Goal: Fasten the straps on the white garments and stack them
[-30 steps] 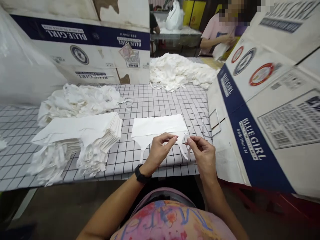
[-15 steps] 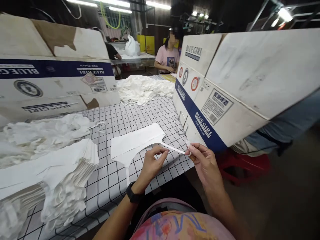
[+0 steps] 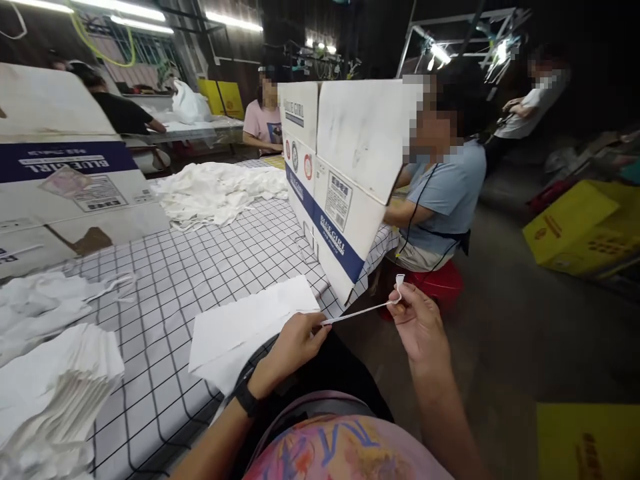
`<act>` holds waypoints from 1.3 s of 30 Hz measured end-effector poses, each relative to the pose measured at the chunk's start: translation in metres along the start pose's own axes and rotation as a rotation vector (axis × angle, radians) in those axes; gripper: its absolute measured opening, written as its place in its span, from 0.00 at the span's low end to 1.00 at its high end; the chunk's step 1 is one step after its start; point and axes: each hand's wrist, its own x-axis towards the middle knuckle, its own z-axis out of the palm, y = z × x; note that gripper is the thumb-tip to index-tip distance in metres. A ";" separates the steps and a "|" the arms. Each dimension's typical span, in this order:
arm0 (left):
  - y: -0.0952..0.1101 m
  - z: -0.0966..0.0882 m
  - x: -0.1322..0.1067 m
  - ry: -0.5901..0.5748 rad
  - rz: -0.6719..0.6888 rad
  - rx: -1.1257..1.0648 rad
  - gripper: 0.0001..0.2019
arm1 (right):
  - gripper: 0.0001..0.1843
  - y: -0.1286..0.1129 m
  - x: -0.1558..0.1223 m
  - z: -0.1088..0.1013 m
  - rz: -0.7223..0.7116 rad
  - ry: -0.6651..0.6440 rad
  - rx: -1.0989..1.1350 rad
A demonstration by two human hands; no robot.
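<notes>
From where I stand, the fingers of the right hand [image 3: 417, 323] are pinched close on a thin white strap [image 3: 357, 313], whose small flat end tab [image 3: 399, 279] sticks up above the fingertips, right of the frame's centre. That hand is raised, palm turned inward, its forearm climbing from the lower right. The left hand [image 3: 295, 343] sits lower, just below the centre, back upward and fingers pointing right, thumb and forefinger nipped together on the strap's other stretch. Between the two hands the strap runs almost straight, rising a little toward the right. The left forearm slants up from the bottom edge, a dark watch [image 3: 245, 397] at the wrist.

Beside the left hand, the white cloth piece [image 3: 253, 327] lies at the near edge of the checked tabletop [image 3: 200, 267], partly hidden by that hand and arm. A neat stack of white pieces [image 3: 90, 373] fills the lower left, a loose heap [image 3: 45, 297] behind it. Past centre stands a white-and-blue carton [image 3: 360, 140]; beyond, a person in a blue shirt [image 3: 447, 193] sits on a red stool [image 3: 437, 283].
</notes>
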 end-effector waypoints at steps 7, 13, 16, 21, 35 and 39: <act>0.044 0.023 0.024 -0.394 -0.004 -0.343 0.30 | 0.15 -0.009 0.062 -0.042 -0.039 0.185 0.067; 0.086 0.072 0.084 -0.181 0.109 -0.296 0.22 | 0.17 0.002 0.094 -0.053 -0.061 0.235 0.067; 0.096 0.097 0.124 0.013 0.114 -0.361 0.14 | 0.19 0.007 0.106 -0.056 -0.054 0.228 0.078; 0.101 0.122 0.171 0.097 0.164 -0.391 0.23 | 0.18 0.012 0.122 -0.069 -0.063 0.246 0.063; 0.096 0.144 0.215 0.051 0.182 -0.236 0.22 | 0.19 0.036 0.164 -0.085 -0.228 0.316 -0.072; 0.101 0.140 0.225 0.024 0.192 0.009 0.26 | 0.21 0.038 0.173 -0.081 -0.305 0.323 -0.146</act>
